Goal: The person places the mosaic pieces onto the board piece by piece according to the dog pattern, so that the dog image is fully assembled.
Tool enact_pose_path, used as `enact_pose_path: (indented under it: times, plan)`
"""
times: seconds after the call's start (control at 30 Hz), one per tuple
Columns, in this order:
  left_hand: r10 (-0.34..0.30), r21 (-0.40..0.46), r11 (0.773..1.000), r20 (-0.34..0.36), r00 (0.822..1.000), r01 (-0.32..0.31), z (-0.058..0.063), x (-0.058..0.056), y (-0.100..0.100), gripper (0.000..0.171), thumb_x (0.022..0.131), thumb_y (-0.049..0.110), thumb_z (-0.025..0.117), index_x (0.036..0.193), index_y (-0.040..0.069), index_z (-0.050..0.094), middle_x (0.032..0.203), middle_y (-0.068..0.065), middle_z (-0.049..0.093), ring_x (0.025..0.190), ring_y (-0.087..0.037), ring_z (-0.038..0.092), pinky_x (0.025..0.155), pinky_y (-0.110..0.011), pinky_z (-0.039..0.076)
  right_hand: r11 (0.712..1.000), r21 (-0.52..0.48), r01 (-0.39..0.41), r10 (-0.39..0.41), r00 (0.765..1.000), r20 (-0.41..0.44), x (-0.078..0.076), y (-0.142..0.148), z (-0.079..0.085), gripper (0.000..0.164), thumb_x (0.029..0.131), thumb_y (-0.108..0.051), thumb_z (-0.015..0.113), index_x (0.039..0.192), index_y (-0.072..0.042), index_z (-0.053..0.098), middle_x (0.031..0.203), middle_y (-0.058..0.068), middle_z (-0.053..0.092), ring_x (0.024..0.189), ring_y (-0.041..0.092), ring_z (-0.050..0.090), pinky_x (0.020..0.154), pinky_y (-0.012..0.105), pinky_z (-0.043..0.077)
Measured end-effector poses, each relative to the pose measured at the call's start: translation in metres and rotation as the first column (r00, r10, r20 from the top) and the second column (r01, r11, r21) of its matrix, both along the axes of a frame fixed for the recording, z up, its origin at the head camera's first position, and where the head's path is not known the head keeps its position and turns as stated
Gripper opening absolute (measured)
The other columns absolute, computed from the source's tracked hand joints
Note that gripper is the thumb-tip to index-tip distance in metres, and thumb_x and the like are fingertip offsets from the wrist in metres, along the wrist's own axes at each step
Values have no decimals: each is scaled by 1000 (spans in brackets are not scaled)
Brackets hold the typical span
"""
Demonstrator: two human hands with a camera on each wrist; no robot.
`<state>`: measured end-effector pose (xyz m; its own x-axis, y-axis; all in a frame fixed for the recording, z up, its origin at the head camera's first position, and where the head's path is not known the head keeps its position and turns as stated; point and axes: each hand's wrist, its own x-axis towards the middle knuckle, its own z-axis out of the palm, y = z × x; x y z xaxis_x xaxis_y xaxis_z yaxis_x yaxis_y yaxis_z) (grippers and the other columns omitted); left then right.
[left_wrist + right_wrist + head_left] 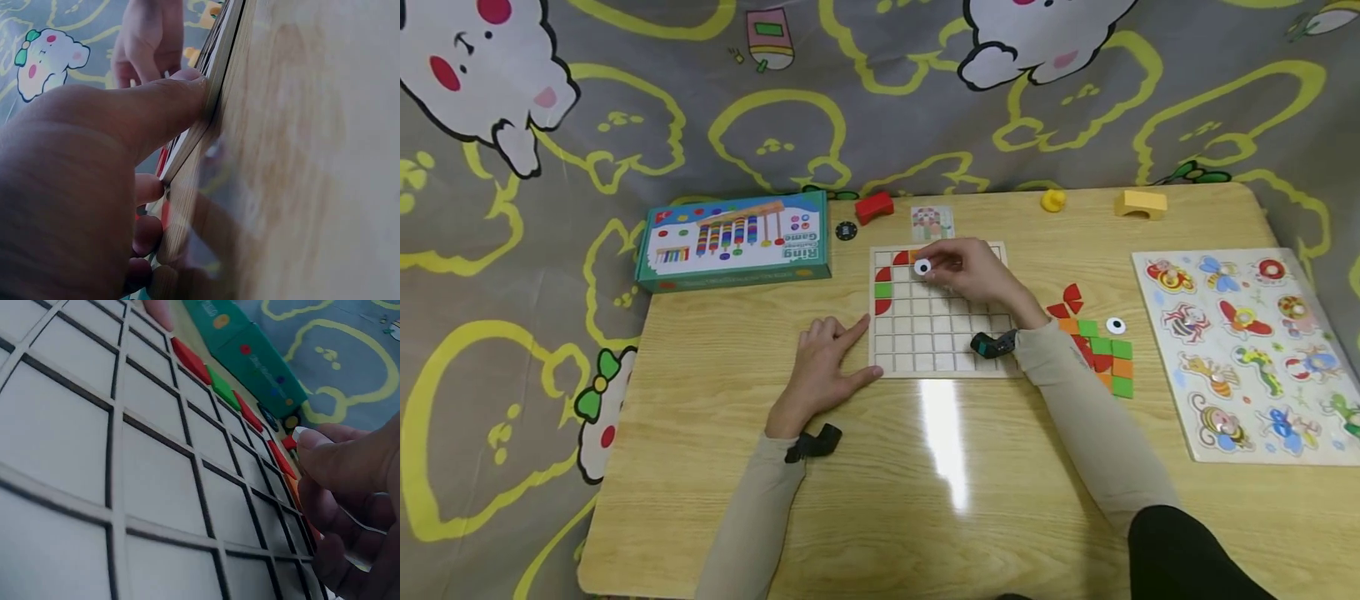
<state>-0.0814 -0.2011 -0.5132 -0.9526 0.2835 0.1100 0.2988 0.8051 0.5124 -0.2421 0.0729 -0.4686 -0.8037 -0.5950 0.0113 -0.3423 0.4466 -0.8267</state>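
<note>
A wooden grid board [936, 333] lies mid-table. Along its upper left, red quarter-round pieces [883, 307], a green square [883, 290] and an orange piece [914, 256] sit in cells. Over the top rows, my right hand [977, 271] pinches a white disc with a black dot [922, 267] between thumb and fingers. At the board's lower left corner is my left hand [820, 367]; its thumb presses the front edge and its extended index finger touches the left side. The left wrist view shows that thumb [169, 103] against the board's edge.
Loose red, green and orange pieces [1101, 358] lie right of the board, near another dotted disc [1116, 325]. An insect puzzle [1247, 350] is far right. Behind stand a picture card [932, 221], red block [874, 207], black chip [846, 230], game box [733, 242], duck [1053, 200] and yellow arch [1141, 204].
</note>
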Motion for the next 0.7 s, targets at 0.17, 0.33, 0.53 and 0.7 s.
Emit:
enact_pose_path:
  times: [0.17,0.33,0.53,0.7]
  plan:
    - [-6,2,1000,-3,1000,6,0,0,-1,81,84,60,69,151,24,43,96,1,42,87,-19,32,78,-36,24,996,79,-38,45,995,-87,-2,-21,-4,30,92,-10,69,122,-13,70,103,5,69,86,17,64,78,37,51]
    - [-2,-10,1000,-6,1000,2,-1,-1,0,81,83,61,68,151,24,43,95,2,41,86,-18,32,77,-35,24,985,165,-57,83,984,-159,-3,-33,-8,31,94,-10,67,125,-14,69,104,4,68,82,16,61,79,37,49]
    - [-5,-11,1000,-12,1000,5,-2,-2,1,81,84,63,67,151,24,43,94,3,39,85,-18,31,76,-34,24,978,203,-40,77,982,-175,-3,-36,-6,35,92,-12,70,127,-14,68,100,4,65,80,18,57,75,36,46]
    - [2,-13,1000,-17,1000,-2,-2,-1,-1,81,83,62,68,151,24,44,93,3,39,85,-18,31,75,-34,23,981,191,-18,49,987,-155,-4,-38,-5,28,90,-15,73,118,-12,70,95,2,64,78,19,54,73,35,44]
